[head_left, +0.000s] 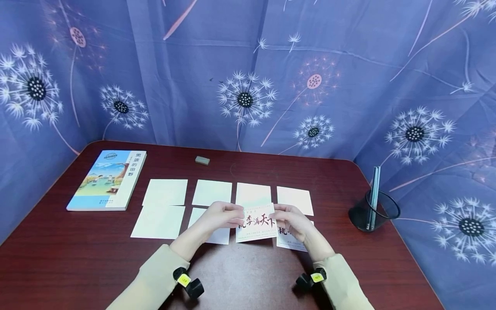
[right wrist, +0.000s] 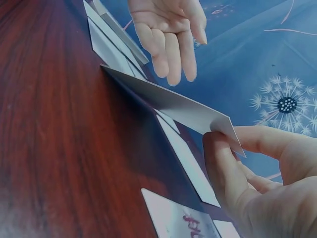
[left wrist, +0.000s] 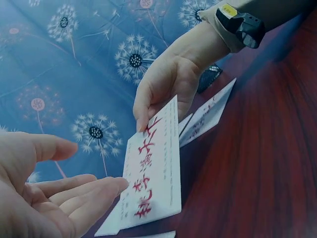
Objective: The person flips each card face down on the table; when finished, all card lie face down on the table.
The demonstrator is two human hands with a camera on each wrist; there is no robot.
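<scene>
My right hand [head_left: 293,220] pinches a white card [head_left: 255,231] with red Chinese writing between thumb and fingers at its right edge. The card stands tilted up off the table, its written face toward me. In the right wrist view its plain back [right wrist: 178,106] shows. My left hand [head_left: 218,218] is at the card's left side; in the left wrist view its fingers [left wrist: 91,198] are extended and the thumb stands apart. Under my right hand lies another written card [head_left: 289,243], partly hidden. Behind the held card is a blank white card [head_left: 253,193].
More blank cards lie in two rows, such as the far-left card [head_left: 165,191] and near-left card [head_left: 159,221]. A book [head_left: 108,181] lies at the left, an eraser [head_left: 202,160] at the back. A mesh pen holder [head_left: 358,217] with pencils [head_left: 373,198] stands at the right.
</scene>
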